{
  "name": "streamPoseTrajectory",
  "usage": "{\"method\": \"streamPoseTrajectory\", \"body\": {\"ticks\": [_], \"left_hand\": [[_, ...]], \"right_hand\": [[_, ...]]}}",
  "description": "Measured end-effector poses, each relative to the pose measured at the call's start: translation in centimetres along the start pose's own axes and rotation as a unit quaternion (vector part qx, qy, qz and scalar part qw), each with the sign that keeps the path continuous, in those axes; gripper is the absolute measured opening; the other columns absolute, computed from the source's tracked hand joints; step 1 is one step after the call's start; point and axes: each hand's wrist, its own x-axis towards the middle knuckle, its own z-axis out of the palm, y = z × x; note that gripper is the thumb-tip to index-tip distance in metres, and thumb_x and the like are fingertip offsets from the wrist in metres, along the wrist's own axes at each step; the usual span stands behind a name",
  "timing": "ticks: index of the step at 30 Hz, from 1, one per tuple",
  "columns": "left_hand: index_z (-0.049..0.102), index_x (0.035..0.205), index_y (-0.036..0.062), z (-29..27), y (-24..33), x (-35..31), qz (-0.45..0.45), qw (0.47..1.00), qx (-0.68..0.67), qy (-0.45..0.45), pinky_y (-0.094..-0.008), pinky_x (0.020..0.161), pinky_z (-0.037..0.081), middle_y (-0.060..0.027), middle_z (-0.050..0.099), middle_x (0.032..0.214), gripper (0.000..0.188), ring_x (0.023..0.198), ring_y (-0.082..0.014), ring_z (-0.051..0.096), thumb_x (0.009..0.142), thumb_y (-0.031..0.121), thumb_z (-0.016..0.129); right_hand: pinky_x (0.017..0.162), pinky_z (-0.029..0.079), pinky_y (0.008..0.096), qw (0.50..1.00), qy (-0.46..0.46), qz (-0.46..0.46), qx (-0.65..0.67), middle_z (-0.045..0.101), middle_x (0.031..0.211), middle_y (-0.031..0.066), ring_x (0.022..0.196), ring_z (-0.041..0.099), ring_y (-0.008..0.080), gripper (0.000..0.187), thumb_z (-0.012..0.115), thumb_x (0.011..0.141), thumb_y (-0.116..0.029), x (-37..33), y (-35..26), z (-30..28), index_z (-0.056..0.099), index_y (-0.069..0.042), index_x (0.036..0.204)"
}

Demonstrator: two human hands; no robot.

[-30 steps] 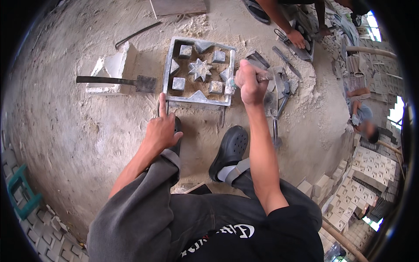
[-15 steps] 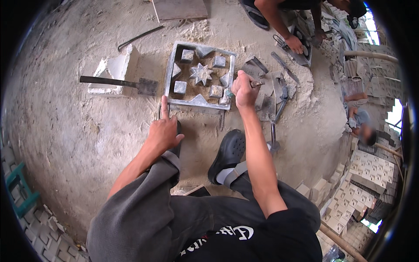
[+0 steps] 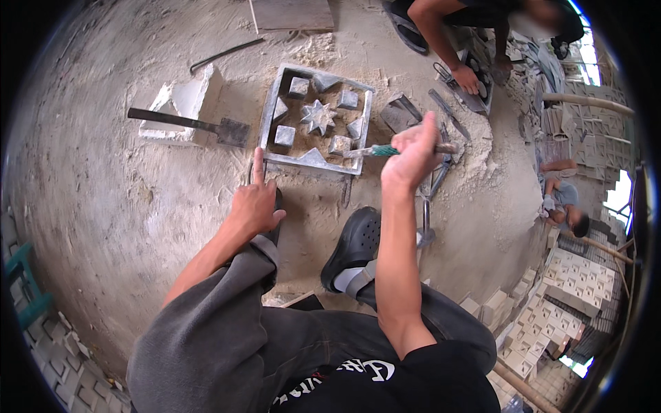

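Note:
A square grey metal mould [image 3: 315,162] lies on the dusty ground before me, with raised cubes, triangles and a central star [image 3: 319,118] inside. My left hand [image 3: 255,206] points its index finger at the mould's near left corner, fingertip against the frame. Its thumb stands apart and its other fingers are bent, holding nothing. Past the mould's near right corner, my right hand [image 3: 411,157] grips a brush [image 3: 382,150] with a green binding. The brush's pale tip reaches over the frame beside a cube [image 3: 339,145]; whether it touches is unclear.
Left of the mould, a flat-bladed trowel [image 3: 233,132] leans across a broken white block [image 3: 165,113]. A bent rod [image 3: 227,55] lies farther off. More hand tools [image 3: 447,113] and loose powder are at right. Beyond them a co-worker's hand [image 3: 466,79] works at another mould [image 3: 478,100].
My right hand has shifted right and turned, so the brush now points leftward over the mould's corner. My left finger stays at the near left corner.

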Motion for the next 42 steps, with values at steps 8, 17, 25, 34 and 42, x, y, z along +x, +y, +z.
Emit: {"method": "streamPoseTrajectory", "body": {"ticks": [8,17,25,34,42], "left_hand": [[0.058,0.116,-0.0042,-0.5,0.2,0.1,0.007,1.000,-0.022,-0.015,-0.0464,0.078,0.058,-0.0470,-0.004,0.153,0.066,0.085,-0.0437,0.072,0.075,0.042,0.081],[0.062,0.116,-0.0014,-0.1,-0.1,0.0,-0.008,1.000,-0.019,-0.008,-0.0445,0.080,0.058,-0.0431,-0.006,0.156,0.064,0.086,-0.0409,0.073,0.074,0.044,0.082],[0.059,0.109,-0.0052,0.3,0.2,0.2,0.016,1.000,-0.018,0.008,-0.0454,0.076,0.058,-0.0480,-0.003,0.152,0.063,0.081,-0.0448,0.071,0.073,0.041,0.083],[0.059,0.110,-0.0047,0.0,0.4,0.2,0.016,1.000,-0.019,0.005,-0.0458,0.078,0.058,-0.0473,-0.003,0.153,0.064,0.081,-0.0429,0.072,0.074,0.043,0.081],[0.060,0.109,-0.0041,0.0,-0.3,0.0,0.002,1.000,-0.025,-0.009,-0.0473,0.078,0.057,-0.0471,-0.003,0.153,0.061,0.082,-0.0439,0.072,0.076,0.044,0.080]], "right_hand": [[0.051,0.030,0.0288,0.996,-0.081,-0.034,0.015,0.044,0.056,-0.0012,0.052,0.039,0.0094,0.045,0.057,0.101,-0.026,-2.4,6.3,-2.6,0.042,-0.012,0.062],[0.043,0.022,0.0304,0.932,-0.355,0.055,0.043,0.035,0.049,-0.0032,0.043,0.029,0.0076,0.050,0.053,0.099,-0.018,0.4,3.5,-2.4,0.036,-0.009,0.053],[0.046,0.025,0.0284,0.949,-0.314,0.005,0.001,0.045,0.053,-0.0032,0.046,0.036,0.0065,0.041,0.054,0.093,-0.013,-2.1,8.2,-4.5,0.045,-0.005,0.054],[0.044,0.023,0.0288,0.961,-0.276,0.017,-0.017,0.038,0.050,-0.0040,0.043,0.031,0.0067,0.047,0.055,0.098,-0.019,-0.7,8.3,-4.2,0.038,-0.011,0.055],[0.044,0.030,0.0264,0.995,-0.096,0.001,-0.014,0.042,0.051,-0.0034,0.044,0.037,0.0069,0.049,0.061,0.099,-0.028,-1.8,2.1,0.6,0.041,-0.014,0.056]]}}
